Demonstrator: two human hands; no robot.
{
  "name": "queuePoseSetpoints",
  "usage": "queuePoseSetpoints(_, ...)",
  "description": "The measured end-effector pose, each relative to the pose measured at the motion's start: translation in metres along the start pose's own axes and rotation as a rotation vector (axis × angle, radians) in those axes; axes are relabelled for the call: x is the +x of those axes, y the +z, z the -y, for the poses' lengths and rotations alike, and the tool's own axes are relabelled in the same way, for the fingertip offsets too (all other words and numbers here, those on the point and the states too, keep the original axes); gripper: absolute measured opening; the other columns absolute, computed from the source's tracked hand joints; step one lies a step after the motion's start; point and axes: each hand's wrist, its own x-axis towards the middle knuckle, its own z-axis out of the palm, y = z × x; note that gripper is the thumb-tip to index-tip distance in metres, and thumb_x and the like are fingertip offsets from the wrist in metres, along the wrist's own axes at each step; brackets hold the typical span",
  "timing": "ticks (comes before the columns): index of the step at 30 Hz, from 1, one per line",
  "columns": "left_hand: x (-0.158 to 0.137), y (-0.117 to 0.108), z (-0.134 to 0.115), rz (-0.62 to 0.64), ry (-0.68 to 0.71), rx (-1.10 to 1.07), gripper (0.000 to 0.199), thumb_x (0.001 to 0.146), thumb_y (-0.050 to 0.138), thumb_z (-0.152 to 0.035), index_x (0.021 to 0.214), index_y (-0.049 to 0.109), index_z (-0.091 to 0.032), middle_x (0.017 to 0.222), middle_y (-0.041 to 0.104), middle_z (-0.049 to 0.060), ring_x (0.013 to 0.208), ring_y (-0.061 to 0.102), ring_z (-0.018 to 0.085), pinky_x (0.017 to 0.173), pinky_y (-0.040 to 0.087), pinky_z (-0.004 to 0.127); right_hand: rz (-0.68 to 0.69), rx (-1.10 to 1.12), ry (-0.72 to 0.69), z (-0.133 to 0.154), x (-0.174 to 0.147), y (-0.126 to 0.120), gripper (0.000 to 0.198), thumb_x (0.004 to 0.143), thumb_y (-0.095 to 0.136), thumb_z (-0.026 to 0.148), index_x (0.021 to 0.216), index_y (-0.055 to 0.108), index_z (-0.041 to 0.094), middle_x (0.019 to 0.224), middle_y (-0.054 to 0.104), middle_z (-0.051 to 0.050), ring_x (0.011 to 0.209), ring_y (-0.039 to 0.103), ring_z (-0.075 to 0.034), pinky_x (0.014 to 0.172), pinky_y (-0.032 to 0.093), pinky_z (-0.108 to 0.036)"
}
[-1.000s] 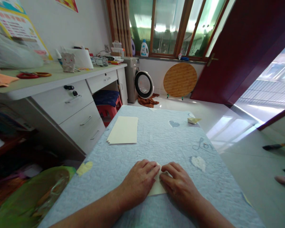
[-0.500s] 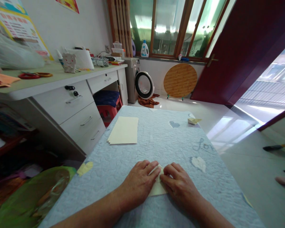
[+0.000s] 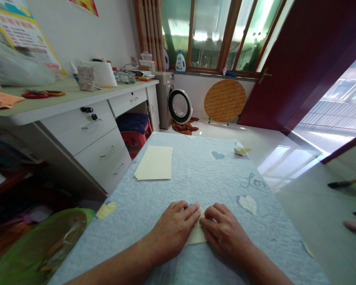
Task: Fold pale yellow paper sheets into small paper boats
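Left hand (image 3: 175, 227) and right hand (image 3: 225, 229) on a small cream paper sheet (image 3: 196, 237)

The sheet lies at the near end of the pale-blue quilted tablecloth (image 3: 192, 166), left palm down, right fingers curled; whether either pinches it, I cannot tell. Toward the tablecloth's far left rests a cream rectangular paper stack (image 3: 157, 163).

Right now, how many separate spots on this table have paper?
3: the stack at far left, the folded piece near the far right corner, and the paper under the left hand and right hand, which partly cover it. More might be hidden there.
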Motion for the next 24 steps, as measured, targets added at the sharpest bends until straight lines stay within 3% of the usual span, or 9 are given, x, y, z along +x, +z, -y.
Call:
queuePoseSetpoints(3, 0.000, -0.001, 0.000, 0.000, 0.005, 0.005, 0.041, 0.097, 0.052, -0.018, 0.137, 0.049, -0.017, 0.142, 0.056, 0.005, 0.110, 0.053, 0.026, 0.094, 0.047, 0.042, 0.063, 0.052, 0.023, 0.002, -0.001, -0.009, 0.018, 0.089, 0.051, 0.013, 0.074, 0.059, 0.018, 0.079, 0.057, -0.004, 0.078, 0.048, -0.019, 0.074, 0.040, -0.035)
queuePoseSetpoints(7, 0.000, -0.001, -0.001, -0.002, 0.013, 0.014, 0.045, 0.095, 0.054, -0.017, 0.139, 0.047, -0.017, 0.143, 0.055, 0.006, 0.110, 0.053, 0.026, 0.095, 0.047, 0.042, 0.077, 0.130, 0.043, 0.003, -0.001, -0.017, 0.016, 0.087, 0.050, 0.011, 0.078, 0.061, 0.019, 0.100, 0.062, -0.008, 0.090, 0.051, -0.021, 0.083, 0.043, -0.037)
queuePoseSetpoints(14, 0.000, -0.001, -0.002, 0.009, 0.022, 0.026, 0.049, 0.092, 0.055, -0.014, 0.140, 0.046, -0.015, 0.142, 0.055, 0.008, 0.110, 0.053, 0.028, 0.095, 0.046, 0.042, 0.144, 0.137, 0.053, 0.002, 0.002, -0.018, 0.016, 0.083, 0.050, 0.010, 0.090, 0.063, 0.018, 0.104, 0.065, -0.009, 0.092, 0.052, -0.022, 0.087, 0.045, -0.039)
queuePoseSetpoints(24, -0.001, -0.003, -0.004, 0.030, 0.007, 0.021, 0.048, 0.091, 0.056, -0.012, 0.138, 0.048, -0.015, 0.143, 0.055, 0.007, 0.111, 0.053, 0.028, 0.096, 0.046, 0.043, 0.215, 0.114, 0.085, 0.000, 0.001, -0.040, 0.016, 0.082, 0.051, 0.011, 0.072, 0.059, 0.019, 0.078, 0.066, -0.005, 0.079, 0.054, -0.019, 0.079, 0.041, -0.035)
